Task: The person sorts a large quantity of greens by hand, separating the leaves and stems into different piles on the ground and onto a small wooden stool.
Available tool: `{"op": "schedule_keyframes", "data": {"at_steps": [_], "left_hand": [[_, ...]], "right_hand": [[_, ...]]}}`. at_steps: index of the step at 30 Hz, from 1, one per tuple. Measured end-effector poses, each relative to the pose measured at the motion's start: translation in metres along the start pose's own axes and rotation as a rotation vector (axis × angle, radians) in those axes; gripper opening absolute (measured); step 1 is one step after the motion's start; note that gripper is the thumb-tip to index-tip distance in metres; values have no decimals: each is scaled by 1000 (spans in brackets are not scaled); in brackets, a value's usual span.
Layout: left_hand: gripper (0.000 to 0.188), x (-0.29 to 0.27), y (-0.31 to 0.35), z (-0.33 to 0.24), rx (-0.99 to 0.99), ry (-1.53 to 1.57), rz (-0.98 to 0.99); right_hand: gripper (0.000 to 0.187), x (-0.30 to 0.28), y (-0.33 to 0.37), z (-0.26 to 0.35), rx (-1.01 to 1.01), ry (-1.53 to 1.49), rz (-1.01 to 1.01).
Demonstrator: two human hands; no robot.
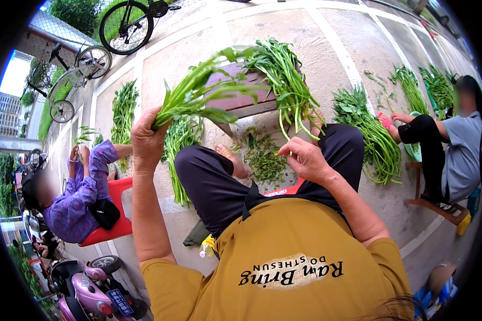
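Raised on the left, my left hand [147, 140] is closed around a bunch of long leafy green stalks [193, 96], the leaves fanning out to the right. My right hand [306, 160] is in front of my right knee, thumb and fingers pinched together. Stem ends from a second heap of leafy green stalks [281, 72] hang close to its fingertips; whether it grips one, I cannot tell. That heap lies over the right end of a low wooden bench [227, 85]. Plucked leaves and bits of stem [265, 155] are scattered on the ground between my feet.
More leafy stalks lie left of my legs [181, 139], farther left [124, 107] and to the right [367, 134]. Seated people work on either side, one on a red chair [120, 195], one on a wooden stool [439, 208]. Bicycles [126, 29] stand behind; a pink scooter [93, 291] is lower left.
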State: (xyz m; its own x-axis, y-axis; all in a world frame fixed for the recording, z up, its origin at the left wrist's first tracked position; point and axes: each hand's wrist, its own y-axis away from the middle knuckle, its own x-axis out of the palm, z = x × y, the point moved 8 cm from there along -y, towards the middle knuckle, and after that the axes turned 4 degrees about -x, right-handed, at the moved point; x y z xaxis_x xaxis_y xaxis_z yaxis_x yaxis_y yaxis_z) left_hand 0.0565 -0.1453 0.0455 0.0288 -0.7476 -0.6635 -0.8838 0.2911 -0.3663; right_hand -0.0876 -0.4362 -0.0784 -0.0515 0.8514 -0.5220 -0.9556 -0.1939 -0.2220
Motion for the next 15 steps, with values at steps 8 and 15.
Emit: {"op": "schedule_keyframes", "data": {"at_steps": [8, 15], "left_hand": [[29, 53, 46, 24, -562, 809, 176], [52, 135, 69, 5, -672, 1542, 410]], "right_hand": [[20, 10, -9, 4, 65, -119, 81], [19, 2, -12, 8, 131, -162, 46]]}}
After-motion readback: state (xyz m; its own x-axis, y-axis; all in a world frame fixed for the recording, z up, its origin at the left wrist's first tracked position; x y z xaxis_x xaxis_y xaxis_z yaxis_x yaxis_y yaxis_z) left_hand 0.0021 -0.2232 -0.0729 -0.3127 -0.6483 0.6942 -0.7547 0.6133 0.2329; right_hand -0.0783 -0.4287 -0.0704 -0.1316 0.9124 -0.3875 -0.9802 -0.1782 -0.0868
